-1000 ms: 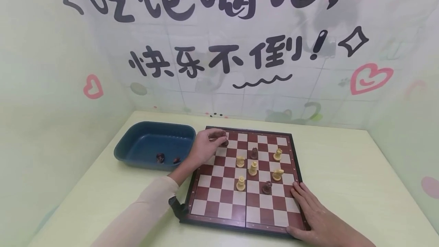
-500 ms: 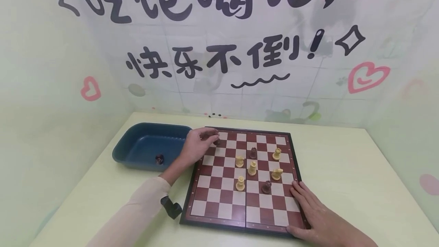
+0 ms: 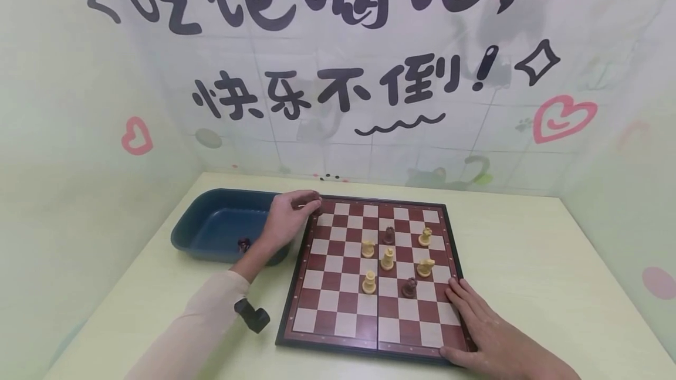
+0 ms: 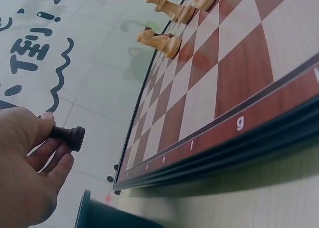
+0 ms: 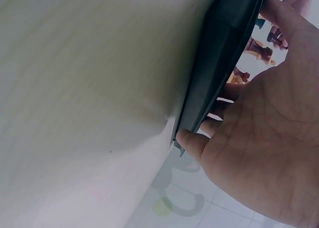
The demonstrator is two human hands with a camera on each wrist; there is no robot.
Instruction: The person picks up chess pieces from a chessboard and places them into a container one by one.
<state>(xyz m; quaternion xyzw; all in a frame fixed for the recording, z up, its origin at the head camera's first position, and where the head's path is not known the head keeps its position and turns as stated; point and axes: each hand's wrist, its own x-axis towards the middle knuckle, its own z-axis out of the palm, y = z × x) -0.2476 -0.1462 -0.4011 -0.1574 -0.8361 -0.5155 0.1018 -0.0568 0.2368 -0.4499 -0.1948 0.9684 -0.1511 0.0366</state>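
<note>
Near the far left corner of the chessboard point(image 3: 330, 314), my left hand point(image 3: 282, 219) holds a dark chess piece point(image 4: 70, 137) between thumb and fingers. The piece lies sideways in the grasp, its base pointing outward and its top hidden by the fingers. Part of the same hand overlaps the blue bin point(image 3: 211, 216), where a dark chess piece point(image 3: 243, 244) lies. My right hand point(image 3: 491, 333) rests at the board's near right corner, fingers along the right edge and thumb at the front. Pale pieces on the board include a king point(image 3: 387, 258) and a knight point(image 3: 425, 267).
Two dark pieces stand on the board, one farther back point(image 3: 389, 235) and one nearer point(image 3: 409, 288). More pale pieces stand around them, such as the one at the front point(image 3: 369, 282). A black wrist mount point(image 3: 252, 315) sits by the left sleeve. Printed cloth walls point(image 3: 338, 151) enclose the table.
My left hand has moved left with the dark piece, from the far left squares to the board's edge beside the bin. My right hand has stayed at the board's corner.
</note>
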